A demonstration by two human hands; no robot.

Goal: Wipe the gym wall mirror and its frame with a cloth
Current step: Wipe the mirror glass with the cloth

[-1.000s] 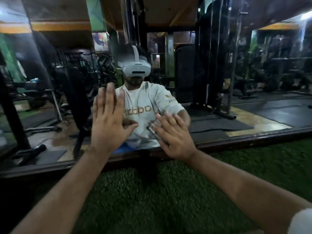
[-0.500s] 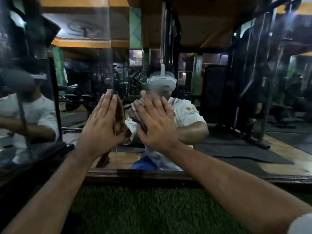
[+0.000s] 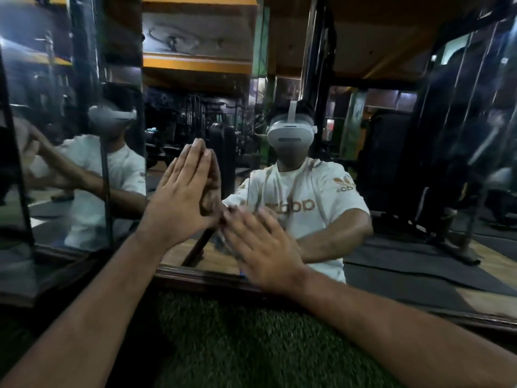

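The wall mirror fills the view ahead, with a dark wooden frame along its bottom edge. My left hand rests flat on the glass, fingers together and pointing up, holding nothing. My right hand is motion-blurred and presses flat on the lower glass just above the frame, right of the left hand. The cloth is almost wholly hidden under its palm; only a greyish blur shows at the thumb side. The glass reflects a person in a white shirt and a headset.
A second mirror panel stands at an angle on the left and meets the main mirror in a corner. Green artificial turf covers the floor below the frame. Gym machines and dark mats appear only as reflections.
My right hand has slid down and to the right, from beside the left hand's fingers to the lower glass near the frame. The left hand stays pressed on the mirror.
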